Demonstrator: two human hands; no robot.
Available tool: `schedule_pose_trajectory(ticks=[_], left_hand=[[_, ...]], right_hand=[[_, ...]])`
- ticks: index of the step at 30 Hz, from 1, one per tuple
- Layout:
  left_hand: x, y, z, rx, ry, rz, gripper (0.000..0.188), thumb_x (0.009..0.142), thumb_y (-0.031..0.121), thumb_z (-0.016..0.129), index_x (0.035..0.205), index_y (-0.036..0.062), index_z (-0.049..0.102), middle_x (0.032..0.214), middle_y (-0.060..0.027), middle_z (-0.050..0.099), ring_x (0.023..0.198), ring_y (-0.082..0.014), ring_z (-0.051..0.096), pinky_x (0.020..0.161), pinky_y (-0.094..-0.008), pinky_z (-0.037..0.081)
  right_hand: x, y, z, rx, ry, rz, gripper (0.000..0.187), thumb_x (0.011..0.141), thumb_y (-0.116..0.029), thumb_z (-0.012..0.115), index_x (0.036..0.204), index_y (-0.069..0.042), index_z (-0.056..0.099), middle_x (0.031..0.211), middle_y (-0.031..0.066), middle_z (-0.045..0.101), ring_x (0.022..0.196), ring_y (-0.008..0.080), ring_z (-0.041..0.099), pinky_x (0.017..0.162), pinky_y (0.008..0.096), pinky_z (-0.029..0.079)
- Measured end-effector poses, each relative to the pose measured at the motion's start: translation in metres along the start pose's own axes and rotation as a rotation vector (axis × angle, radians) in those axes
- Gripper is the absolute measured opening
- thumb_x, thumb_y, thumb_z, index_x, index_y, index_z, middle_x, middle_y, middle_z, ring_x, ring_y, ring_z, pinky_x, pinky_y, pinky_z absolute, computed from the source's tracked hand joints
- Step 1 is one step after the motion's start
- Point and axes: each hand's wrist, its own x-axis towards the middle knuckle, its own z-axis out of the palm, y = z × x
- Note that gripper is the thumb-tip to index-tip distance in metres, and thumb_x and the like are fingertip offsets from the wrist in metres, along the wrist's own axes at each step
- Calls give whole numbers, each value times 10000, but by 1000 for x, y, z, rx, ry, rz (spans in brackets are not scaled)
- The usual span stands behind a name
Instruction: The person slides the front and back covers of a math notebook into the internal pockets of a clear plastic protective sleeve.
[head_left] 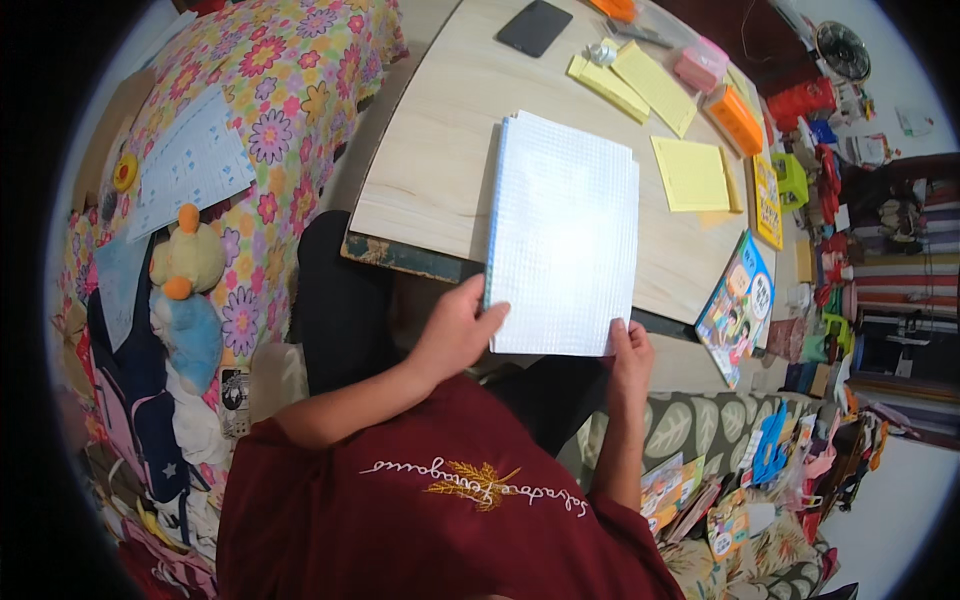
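Observation:
Both my hands hold a thin white rectangular book or stack of sheets (565,235) by its near end. Its face is shiny with a fine grid pattern, glare whitens its middle, and a blue strip runs down its left edge. My left hand (462,328) closes on the near left corner, thumb on top. At the near right corner, my right hand (630,355) pinches the edge with its thumb on top. The far part lies over the pale wooden table (425,150), and the near end juts past the table's edge toward me. Fingers underneath are hidden.
On the table are a dark phone (535,27), yellow note pads (692,175), an orange box (733,120), a pink item (701,64) and a colourful book (738,308) at the right edge. Left is a flowered bed (270,50) with a plush duck (188,255).

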Motion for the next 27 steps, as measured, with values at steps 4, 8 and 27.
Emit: schedule_pose_trajectory(ticks=[4,8,27], left_hand=[[-7,25,18,218,-89,180,725,882,162,562,1457,-50,176,1141,-316,586,1001,-465,604,847,-460,498],[1,35,32,356,-157,333,841,882,190,554,1488,-55,26,1441,-348,293,1245,-457,463,994,-435,443],[12,51,56,478,-208,663,775,889,434,602,1457,1,303,1527,-246,202,1206,-445,413,1003,-489,420]], right_hand=[[0,5,9,133,51,4,150,954,-202,611,922,-68,552,705,-39,552,544,23,430,469,196,318],[3,4,5,87,44,-24,138,952,-190,615,913,-76,547,660,-52,520,504,25,393,446,202,290],[-14,-31,32,227,-109,-85,447,968,-166,548,1376,-7,456,1253,103,580,1079,213,603,882,335,514]])
